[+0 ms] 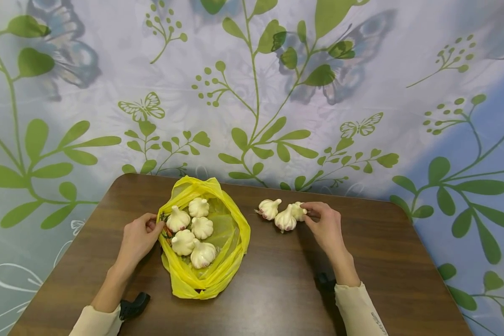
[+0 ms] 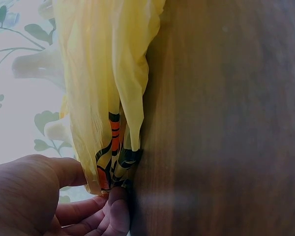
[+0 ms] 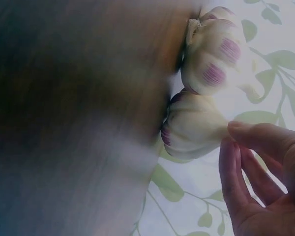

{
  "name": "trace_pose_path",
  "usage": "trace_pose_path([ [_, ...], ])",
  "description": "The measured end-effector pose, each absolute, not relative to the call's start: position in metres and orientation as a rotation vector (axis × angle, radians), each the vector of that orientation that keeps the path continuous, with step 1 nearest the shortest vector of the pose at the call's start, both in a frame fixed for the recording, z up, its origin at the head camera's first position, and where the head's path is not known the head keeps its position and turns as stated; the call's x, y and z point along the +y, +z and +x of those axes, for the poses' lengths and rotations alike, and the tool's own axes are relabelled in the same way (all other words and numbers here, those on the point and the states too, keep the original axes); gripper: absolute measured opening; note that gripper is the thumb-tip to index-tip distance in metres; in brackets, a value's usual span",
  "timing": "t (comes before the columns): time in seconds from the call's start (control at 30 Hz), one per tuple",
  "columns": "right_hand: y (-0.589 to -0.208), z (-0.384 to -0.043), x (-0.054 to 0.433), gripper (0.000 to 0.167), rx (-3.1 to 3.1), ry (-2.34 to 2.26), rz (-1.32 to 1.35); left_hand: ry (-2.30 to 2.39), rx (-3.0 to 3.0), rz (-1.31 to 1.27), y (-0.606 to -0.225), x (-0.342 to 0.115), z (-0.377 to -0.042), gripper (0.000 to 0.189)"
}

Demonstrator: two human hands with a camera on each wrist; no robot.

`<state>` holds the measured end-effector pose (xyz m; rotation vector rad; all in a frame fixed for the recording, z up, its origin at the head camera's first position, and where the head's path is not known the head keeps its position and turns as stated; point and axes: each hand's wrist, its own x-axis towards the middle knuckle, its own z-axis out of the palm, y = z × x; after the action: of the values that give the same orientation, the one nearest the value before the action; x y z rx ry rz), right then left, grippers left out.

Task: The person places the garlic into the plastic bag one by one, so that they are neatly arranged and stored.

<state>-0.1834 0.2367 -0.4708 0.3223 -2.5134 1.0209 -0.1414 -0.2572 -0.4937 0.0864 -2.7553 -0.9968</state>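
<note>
A yellow plastic bag point(image 1: 235, 233) lies wide-mouthed on the table, with several white garlic bulbs point(image 1: 203, 254) inside it. At its left rim my left hand point(image 1: 140, 238) pinches the plastic between thumb and fingers; the left wrist view shows the printed bag edge point(image 2: 101, 167) in that grip. To the right of the bag, three garlic bulbs stand close together: one at the left point(image 1: 269, 209), one in front point(image 1: 285, 220) and one behind point(image 1: 297, 211). My right hand point(image 1: 325, 226) pinches the stem of the rear garlic bulb point(image 3: 194, 128) between thumb and fingertips.
The brown wooden table point(image 1: 277, 280) ends at the back against a wall covering point(image 1: 252, 93) printed with green leaves and butterflies. A black strap point(image 1: 134, 305) sits on my left wrist, and a dark one point(image 1: 324, 282) shows by the right wrist.
</note>
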Motion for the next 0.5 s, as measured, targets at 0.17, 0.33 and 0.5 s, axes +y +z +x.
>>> trace_pose_path([
  [0.17,-0.4703,-0.1845,0.2368,0.033,-2.501,0.962,0.307,-1.007,-2.765,0.103,-0.4933,-0.2571,-0.1420,0.029],
  [0.33,-0.4683,-0.1848,0.2373,0.032,-2.433,0.910,0.242,-1.014,-2.766,0.107,-0.4925,-0.2568,-0.1417,0.029],
  [0.5,-0.4639,-0.1853,0.2387,0.030,-2.349,0.886,0.188,-1.015,-2.759,0.105,-0.4923,-0.2568,-0.1413,0.028],
])
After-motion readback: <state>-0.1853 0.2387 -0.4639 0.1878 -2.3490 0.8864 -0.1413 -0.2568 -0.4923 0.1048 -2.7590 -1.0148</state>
